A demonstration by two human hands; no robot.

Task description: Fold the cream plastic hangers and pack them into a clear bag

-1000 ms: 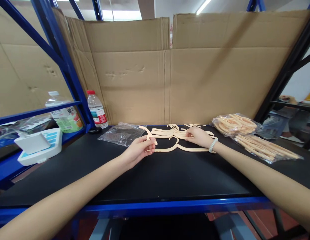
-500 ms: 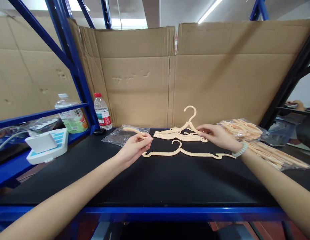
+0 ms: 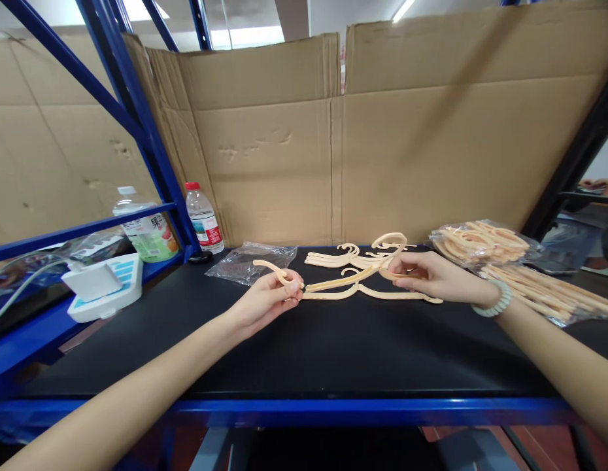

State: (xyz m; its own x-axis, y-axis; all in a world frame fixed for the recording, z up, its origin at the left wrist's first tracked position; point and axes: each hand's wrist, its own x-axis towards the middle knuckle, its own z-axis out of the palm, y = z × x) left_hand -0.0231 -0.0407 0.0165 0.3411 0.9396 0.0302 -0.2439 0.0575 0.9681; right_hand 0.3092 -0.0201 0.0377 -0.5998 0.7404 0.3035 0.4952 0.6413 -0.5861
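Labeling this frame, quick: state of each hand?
Left hand: closed, pinching a curved beige hanger piece.
Right hand: closed, pinching a beige hanger near its hook, tilted above the black shelf top.

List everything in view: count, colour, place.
held hanger: one, cream, lifted between both hands.
flat hanger: one, cream, on the black shelf.
hanger pile: several, cream, behind it.
bagged hangers: two clear packs, right.
empty bag: one, clear, left of the pile.
water bottle: one, red cap, back left.
juice bottle: one, green label, side shelf.
cardboard: brown, behind.
left hand: grips a curved cream piece.
right hand: holds held hanger.
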